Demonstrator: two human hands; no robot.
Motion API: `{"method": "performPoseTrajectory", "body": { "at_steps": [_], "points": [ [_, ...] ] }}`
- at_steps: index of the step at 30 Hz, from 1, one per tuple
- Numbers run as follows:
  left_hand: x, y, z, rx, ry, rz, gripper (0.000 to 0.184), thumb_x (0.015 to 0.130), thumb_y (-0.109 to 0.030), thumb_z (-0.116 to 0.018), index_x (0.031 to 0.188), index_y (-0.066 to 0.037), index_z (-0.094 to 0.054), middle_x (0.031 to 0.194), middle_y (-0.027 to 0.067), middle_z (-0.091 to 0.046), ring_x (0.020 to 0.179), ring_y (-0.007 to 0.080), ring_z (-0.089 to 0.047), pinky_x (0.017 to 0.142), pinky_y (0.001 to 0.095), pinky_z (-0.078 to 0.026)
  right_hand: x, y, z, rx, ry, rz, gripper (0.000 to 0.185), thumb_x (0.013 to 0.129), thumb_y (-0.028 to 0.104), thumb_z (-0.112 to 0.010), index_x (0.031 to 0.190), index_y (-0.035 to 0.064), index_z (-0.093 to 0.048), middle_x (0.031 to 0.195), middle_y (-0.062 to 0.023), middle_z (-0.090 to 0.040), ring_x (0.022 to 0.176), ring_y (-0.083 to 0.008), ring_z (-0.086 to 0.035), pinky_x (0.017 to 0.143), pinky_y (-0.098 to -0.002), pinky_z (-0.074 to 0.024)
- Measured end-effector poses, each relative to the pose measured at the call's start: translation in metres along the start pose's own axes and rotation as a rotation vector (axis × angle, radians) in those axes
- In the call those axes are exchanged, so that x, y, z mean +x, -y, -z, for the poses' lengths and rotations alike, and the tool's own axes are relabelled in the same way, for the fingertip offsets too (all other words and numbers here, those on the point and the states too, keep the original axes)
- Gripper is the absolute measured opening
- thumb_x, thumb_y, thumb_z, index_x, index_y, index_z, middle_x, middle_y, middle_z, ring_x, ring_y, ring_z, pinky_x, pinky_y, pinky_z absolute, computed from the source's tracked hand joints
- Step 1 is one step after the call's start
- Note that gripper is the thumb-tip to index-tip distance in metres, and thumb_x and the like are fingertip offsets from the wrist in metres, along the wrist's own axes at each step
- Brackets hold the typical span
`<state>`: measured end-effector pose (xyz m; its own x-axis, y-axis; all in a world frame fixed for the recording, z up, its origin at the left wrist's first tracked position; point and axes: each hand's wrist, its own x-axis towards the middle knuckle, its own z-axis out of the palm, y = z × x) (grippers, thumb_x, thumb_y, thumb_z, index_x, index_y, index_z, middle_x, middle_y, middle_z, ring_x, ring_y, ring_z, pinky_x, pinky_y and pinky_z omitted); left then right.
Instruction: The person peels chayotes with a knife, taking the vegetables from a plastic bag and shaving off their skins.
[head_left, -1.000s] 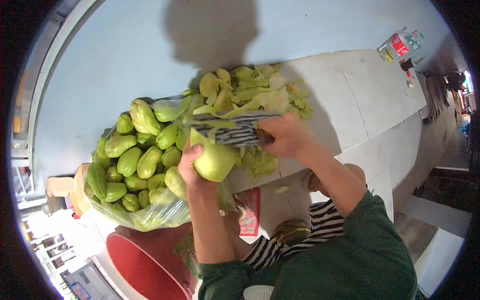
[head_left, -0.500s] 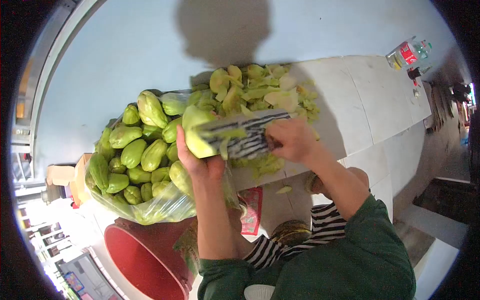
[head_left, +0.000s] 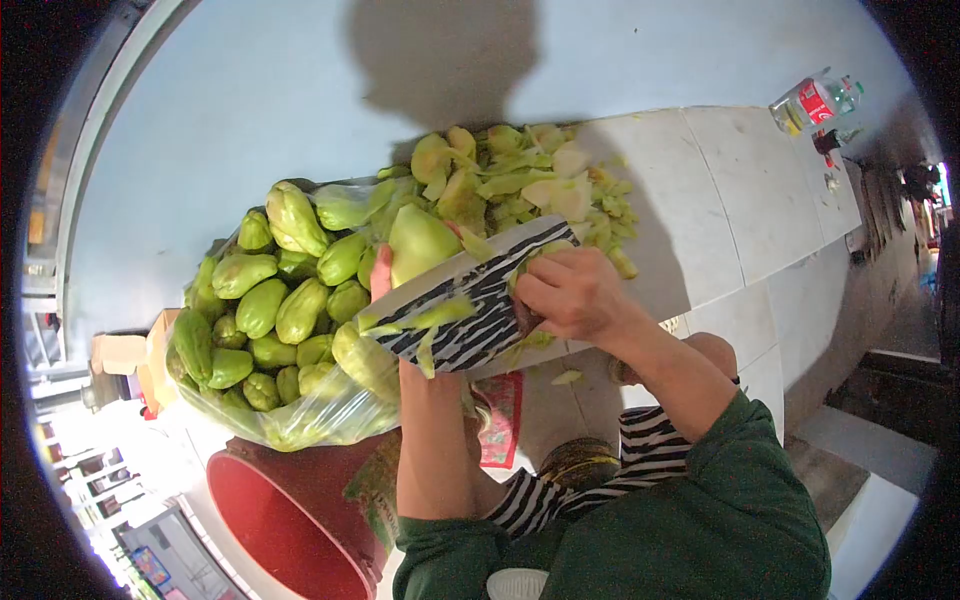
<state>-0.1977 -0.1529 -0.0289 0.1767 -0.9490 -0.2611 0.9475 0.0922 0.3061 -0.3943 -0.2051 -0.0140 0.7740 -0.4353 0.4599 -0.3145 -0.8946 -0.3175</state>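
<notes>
1. Our right hand (head_left: 570,290) is closed around the handle of a broad, flat knife with black-and-white stripes across its blade (head_left: 465,310).
2. Our left hand (head_left: 381,275), partly hidden by the blade, clasps a smooth, pale green chayote (head_left: 418,243) from both sides, beside the bag.
3. The clear plastic bag (head_left: 345,420) holds ridged green chayotes (head_left: 260,308).
4. Peelings (head_left: 545,190) lie beyond the blade.
5. At far right, a clear bottle (head_left: 798,108) wears a red label (head_left: 815,99), its writing unreadable.
6. A red plastic bucket (head_left: 330,460) stands below the bag.

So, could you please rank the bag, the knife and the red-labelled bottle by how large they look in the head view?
Largest to smallest:
Bag
Knife
Bottle, clearly smallest
</notes>
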Motion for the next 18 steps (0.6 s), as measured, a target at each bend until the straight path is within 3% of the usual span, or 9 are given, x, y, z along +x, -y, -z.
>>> {"method": "performPoseTrajectory", "body": {
  "at_steps": [11,15,18],
  "points": [
    [-0.003,0.001,-0.006,-0.112,0.097,0.063,0.054,0.091,-0.042,-0.046,0.122,0.001,-0.052,0.111,0.0218,-0.061,0.101,0.0343,-0.06,0.088,0.0454,-0.05,-0.001,0.003,-0.002,0.014,-0.032,-0.009,0.03,0.058,0.03,-0.068,0.078,0.0151,-0.053,0.067,-0.0008,-0.052,0.062,-0.0214,-0.062,0.051,-0.0378,-0.0491],
    [-0.008,0.001,-0.012,0.001,0.043,-0.042,0.052,0.091,-0.039,-0.044,0.12,0.003,-0.052,0.11,0.0216,-0.061,0.099,0.0344,-0.06,0.088,0.0454,-0.05,-0.001,-0.001,-0.001,0.013,-0.025,-0.024,0.029,0.06,0.028,-0.07,0.081,0.0149,-0.054,0.068,-0.0025,-0.053,0.062,-0.0238,-0.062,0.052,-0.0394,-0.0491],
    [-0.008,0.0,-0.015,0.089,0.008,-0.135,0.051,0.091,-0.038,-0.043,0.12,0.003,-0.052,0.11,0.0211,-0.061,0.098,0.0343,-0.059,0.088,0.0466,-0.049,-0.008,-0.014,-0.007,0.086,-0.009,-0.166,0.031,0.06,0.026,-0.072,0.084,0.0146,-0.055,0.069,-0.0042,-0.056,0.062,-0.0269,-0.061,0.052,-0.0407,-0.0494]
  ]
}}
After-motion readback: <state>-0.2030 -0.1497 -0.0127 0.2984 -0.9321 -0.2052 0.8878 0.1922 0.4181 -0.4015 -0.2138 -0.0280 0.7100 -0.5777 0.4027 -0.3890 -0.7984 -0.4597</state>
